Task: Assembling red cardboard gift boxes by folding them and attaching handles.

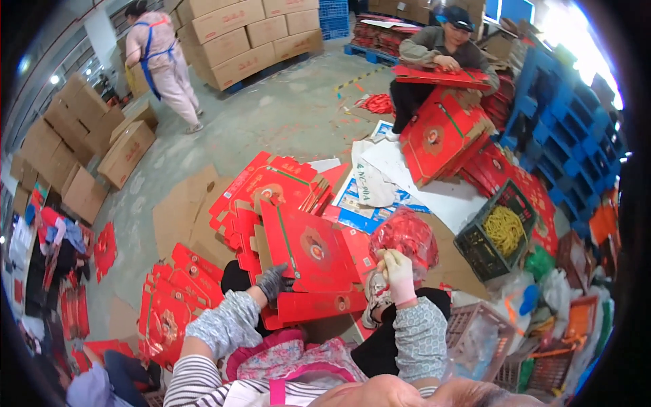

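l. hand (272, 281), grey glove, is gripping the lower left edge of the red carton (313, 247), which lies tilted over the person's lap. r. hand (397, 271), pale glove, is just right of the carton, fingertips pinched tog.; they're small in view, so can't tell if anything thin is btwn them.

carton looks like printed board: prob. light, fairly stiff when flat but easy to crease at the folds, maybe a bit slick w/ gloves. best hold = a side edge, thumb & fingers either face, rather than the red strip (322, 306) along its near edge.

right of carton, by r. hand: clear bag w/ red stuff (407, 237), crowding that side; a shoe (375, 295) is there too. flat red cartons (264, 186) overlap beyond & left of it, another pile (180, 305) further left. well right of it: dark crate (485, 263) w/ yellow cord (503, 230). beyond it, to the right: co-worker (444, 44).
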Action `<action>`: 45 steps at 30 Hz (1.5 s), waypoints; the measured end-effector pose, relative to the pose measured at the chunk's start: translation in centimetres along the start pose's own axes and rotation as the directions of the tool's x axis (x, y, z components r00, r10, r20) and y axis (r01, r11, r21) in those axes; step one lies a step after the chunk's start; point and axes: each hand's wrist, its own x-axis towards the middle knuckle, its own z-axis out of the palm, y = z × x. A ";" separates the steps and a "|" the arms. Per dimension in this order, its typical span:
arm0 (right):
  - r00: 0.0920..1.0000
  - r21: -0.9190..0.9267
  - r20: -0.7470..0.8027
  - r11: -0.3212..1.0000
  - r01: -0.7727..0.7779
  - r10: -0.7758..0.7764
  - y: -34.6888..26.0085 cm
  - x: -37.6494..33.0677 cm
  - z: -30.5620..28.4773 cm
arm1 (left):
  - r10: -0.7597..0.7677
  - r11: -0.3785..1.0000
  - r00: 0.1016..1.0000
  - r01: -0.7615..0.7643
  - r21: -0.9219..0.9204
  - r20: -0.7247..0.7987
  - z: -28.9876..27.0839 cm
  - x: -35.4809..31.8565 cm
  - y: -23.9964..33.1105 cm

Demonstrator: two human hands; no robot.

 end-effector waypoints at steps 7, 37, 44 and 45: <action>1.000 -0.013 -0.028 1.000 -0.002 0.001 -2.3 -2.2 1.1 | 0.024 0.998 1.000 -0.025 0.051 0.011 1.5 -1.6 -1.4; 0.866 -0.408 -0.135 0.824 0.394 -0.481 0.7 7.5 1.7 | 0.378 0.681 0.682 -0.663 0.311 0.626 11.0 -15.6 -2.6; 0.862 -0.512 -0.162 0.788 0.343 -0.480 -0.6 8.9 5.0 | 0.228 0.893 0.679 -0.431 0.127 0.697 13.5 -9.7 -0.4; 0.844 -0.531 -0.197 0.778 0.336 -0.499 0.2 9.7 5.0 | 0.293 0.886 0.698 -0.455 0.087 0.654 14.0 -8.4 -0.1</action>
